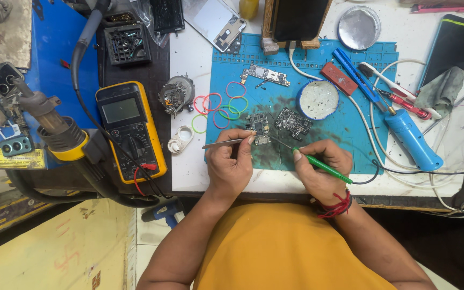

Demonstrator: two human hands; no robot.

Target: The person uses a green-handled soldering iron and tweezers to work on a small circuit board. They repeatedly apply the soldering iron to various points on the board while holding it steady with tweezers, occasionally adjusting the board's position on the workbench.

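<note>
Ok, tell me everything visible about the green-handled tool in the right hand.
The green tool is a slim soldering iron with a bright green handle and a thin dark metal tip. The right hand holds it like a pen, tilted, tip pointing up-left to the small board on the blue mat. A dark cord leaves its rear end and curves right across the table. The left hand holds tweezers toward the same board. Whether the tip touches the board cannot be told.

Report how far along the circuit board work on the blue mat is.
Done: three bare boards lie out on the blue mat. In hand: the left hand pins a small board with tweezers while the right hand brings a green-handled tool to it. Left: two boards lie untouched.
</note>
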